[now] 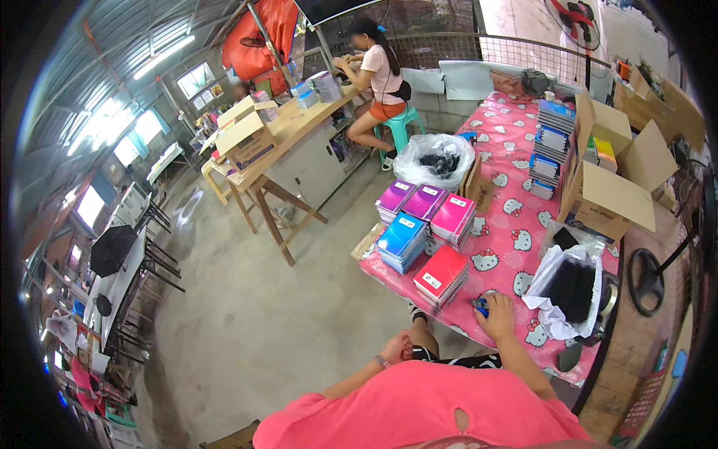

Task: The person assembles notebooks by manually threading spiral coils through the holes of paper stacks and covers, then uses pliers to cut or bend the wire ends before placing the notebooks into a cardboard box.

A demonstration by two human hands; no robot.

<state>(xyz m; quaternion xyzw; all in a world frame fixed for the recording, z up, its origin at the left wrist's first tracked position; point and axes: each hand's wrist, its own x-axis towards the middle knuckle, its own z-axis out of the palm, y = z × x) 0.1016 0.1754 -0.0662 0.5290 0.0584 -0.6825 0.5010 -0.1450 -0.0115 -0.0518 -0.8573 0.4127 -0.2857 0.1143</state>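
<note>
In the head view, your right hand (496, 316) is on the bench (497, 232) with its pink patterned cover, fingers closed around a small blue object (481, 306) near the front edge; its exact kind is too small to tell. Your left hand (397, 347) is off the bench, near your lap, with its fingers curled in; you cannot tell from here whether it holds anything.

Just beyond the blue object, to its left, stands the red notebook stack (442, 274), apart from your fingers. Farther along the same edge sit the blue notebook stack (402, 238), the magenta notebook stack (453, 215) and two purple stacks (396, 196). To your right, a black bundle (573, 290) lies on crumpled white paper (544, 290), with an open carton (607, 196) behind it.

The step in hand looks like handling the blue object with one hand, beside finished-looking, spiral-bound stacks. As a judgement, the next move calls for a firm hold on that object, a path clear of the red stack's near corner, and your left hand brought up if anything needs steadying.
</note>
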